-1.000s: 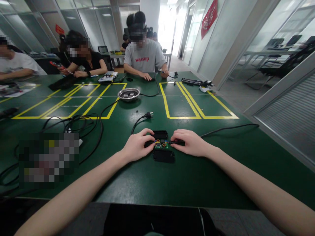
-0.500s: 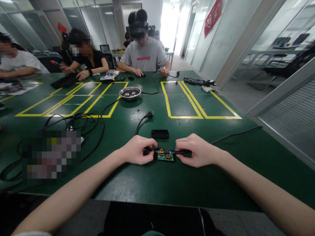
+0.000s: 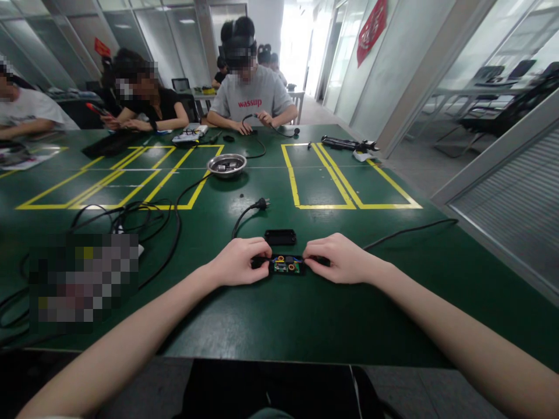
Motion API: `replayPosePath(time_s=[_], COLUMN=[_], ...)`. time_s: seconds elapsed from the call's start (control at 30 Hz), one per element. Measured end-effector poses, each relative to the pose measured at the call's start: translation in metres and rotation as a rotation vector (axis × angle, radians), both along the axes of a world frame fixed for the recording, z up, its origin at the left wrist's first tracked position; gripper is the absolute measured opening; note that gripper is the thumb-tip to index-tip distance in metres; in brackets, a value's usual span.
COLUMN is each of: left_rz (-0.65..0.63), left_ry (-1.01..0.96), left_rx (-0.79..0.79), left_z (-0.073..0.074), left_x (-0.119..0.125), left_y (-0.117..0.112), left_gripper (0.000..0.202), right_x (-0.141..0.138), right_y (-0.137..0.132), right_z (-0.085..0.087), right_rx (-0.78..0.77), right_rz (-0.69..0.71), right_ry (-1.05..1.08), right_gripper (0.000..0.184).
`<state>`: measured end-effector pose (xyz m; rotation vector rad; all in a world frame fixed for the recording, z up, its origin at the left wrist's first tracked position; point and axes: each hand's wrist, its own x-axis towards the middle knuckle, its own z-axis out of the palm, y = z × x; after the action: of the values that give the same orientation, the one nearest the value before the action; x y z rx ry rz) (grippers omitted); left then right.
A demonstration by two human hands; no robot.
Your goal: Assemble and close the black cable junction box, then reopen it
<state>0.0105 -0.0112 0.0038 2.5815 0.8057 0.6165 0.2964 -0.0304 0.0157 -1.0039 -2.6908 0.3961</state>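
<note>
A small green circuit board (image 3: 286, 266) with copper-wound coils lies in a black plastic case half (image 3: 299, 271) on the table before me. At its left end my left hand (image 3: 240, 262) pinches a black cable (image 3: 258, 263), thumb and forefinger close to the case. At the opposite end, the fingers of my right hand (image 3: 340, 259) are closed on another black cable (image 3: 322, 262). Thin coloured wires run from the cables to the board. Just beyond lies a second black case half (image 3: 280, 237), its hollow side up. The fingertips partly hide the case ends.
A power plug (image 3: 262, 203) on a black cord lies past the case halves. Farther off stands a metal bowl (image 3: 227, 166) with small metal parts. Coiled black cables (image 3: 144, 216) and a blurred-out object (image 3: 87, 279) lie left. Co-workers sit across the green table (image 3: 349, 326).
The board has gone from showing its green edge to sitting down inside the black case half. My hands have moved closer to its ends, still pinching the cables. The view has shifted slightly.
</note>
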Motion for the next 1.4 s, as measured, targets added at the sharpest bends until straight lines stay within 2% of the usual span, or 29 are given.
replayPosePath(time_s=[0.1, 0.3, 0.5, 0.6, 0.8, 0.93, 1.1, 1.4], left_rz=[-0.025, -0.054, -0.07, -0.101, -0.113, -0.107, -0.059, -0.082], left_ry=[-0.004, -0.007, 0.021, 0.064, 0.146, 0.161, 0.163, 0.188], left_rx=[-0.011, -0.031, 0.017, 0.037, 0.178, 0.194, 0.222, 0.271], left_z=[0.001, -0.001, 0.0, 0.002, 0.002, 0.001, -0.001, 0.0], left_x=[0.0, -0.002, -0.006, -0.006, -0.001, 0.0, -0.001, -0.002], left_y=[-0.001, -0.001, -0.001, -0.002, 0.0, 0.001, 0.002, 0.005], left_gripper=[0.01, 0.016, 0.019, 0.014, 0.021, 0.021, 0.022, 0.024], right_x=[0.0, -0.001, -0.002, -0.002, -0.003, -0.004, -0.01, -0.021], right_y=[0.001, 0.002, 0.001, 0.001, 0.001, 0.002, 0.006, 0.002], right_z=[0.0, -0.004, -0.005, -0.005, -0.006, -0.008, -0.018, -0.022], right_rx=[-0.003, -0.047, -0.082, -0.09, -0.114, -0.063, 0.049, 0.052], right_rz=[-0.011, -0.045, -0.07, -0.071, -0.055, -0.043, -0.128, -0.267], right_ry=[-0.015, 0.012, 0.028, 0.035, 0.052, 0.06, 0.045, 0.072], right_gripper=[0.028, 0.026, 0.023, 0.022, 0.023, 0.021, 0.021, 0.023])
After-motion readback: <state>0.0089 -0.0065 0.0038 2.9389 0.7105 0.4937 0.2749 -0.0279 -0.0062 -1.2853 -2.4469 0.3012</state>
